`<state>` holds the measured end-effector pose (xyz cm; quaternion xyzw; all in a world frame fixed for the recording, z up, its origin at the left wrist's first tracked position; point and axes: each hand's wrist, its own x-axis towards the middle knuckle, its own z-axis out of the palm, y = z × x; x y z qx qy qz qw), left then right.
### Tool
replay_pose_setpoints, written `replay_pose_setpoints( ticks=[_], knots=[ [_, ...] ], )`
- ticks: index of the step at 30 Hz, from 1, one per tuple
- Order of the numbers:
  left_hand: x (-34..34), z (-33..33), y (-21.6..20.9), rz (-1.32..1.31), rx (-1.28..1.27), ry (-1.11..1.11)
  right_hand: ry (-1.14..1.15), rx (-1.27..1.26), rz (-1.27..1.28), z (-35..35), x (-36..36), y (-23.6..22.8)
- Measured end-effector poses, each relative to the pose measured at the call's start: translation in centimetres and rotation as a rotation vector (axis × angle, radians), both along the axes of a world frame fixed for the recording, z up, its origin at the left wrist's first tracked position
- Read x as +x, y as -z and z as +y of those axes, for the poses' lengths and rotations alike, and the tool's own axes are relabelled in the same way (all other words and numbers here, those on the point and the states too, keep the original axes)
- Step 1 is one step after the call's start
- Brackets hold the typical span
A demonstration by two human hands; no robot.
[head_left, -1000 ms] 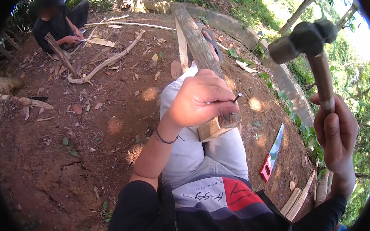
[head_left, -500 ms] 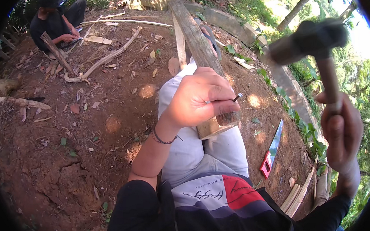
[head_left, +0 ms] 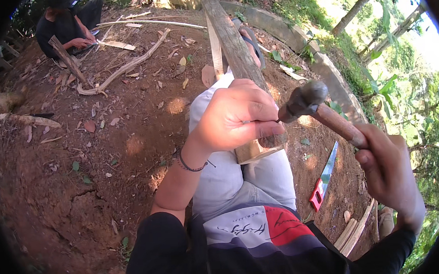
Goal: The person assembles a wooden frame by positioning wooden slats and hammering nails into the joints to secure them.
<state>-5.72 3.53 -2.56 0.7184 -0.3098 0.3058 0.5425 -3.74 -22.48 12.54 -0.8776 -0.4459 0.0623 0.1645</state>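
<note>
My left hand (head_left: 238, 118) pinches a small nail against the near end of a long wooden plank (head_left: 231, 44) that lies along my leg. My right hand (head_left: 393, 176) grips the wooden handle of a hammer (head_left: 311, 105). The hammer's dark metal head sits right at the nail, beside my left fingertips. The nail itself is almost hidden between my fingers.
A hand saw with a red handle (head_left: 324, 178) lies on the dirt to my right, near several thin wood strips (head_left: 356, 232). Another person (head_left: 66, 23) crouches at the far left among branches and wood scraps. A concrete curb (head_left: 327, 73) runs along the right.
The hammer has swung down from high at the right onto the nail by my left fingers. My left hand has stayed on the plank.
</note>
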Motion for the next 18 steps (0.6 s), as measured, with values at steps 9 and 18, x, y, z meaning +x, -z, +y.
replay_pose_setpoints(
  ticks=[9,18],
  knots=[
    [5.4,4.3,-4.6,0.122,0.227,0.103,0.117,0.382,0.218,-1.8,1.5,1.3],
    [9.2,0.3,-3.9,0.468,0.842,-0.271,0.118,0.243,-0.004,-3.8,1.4,-0.5]
  ],
)
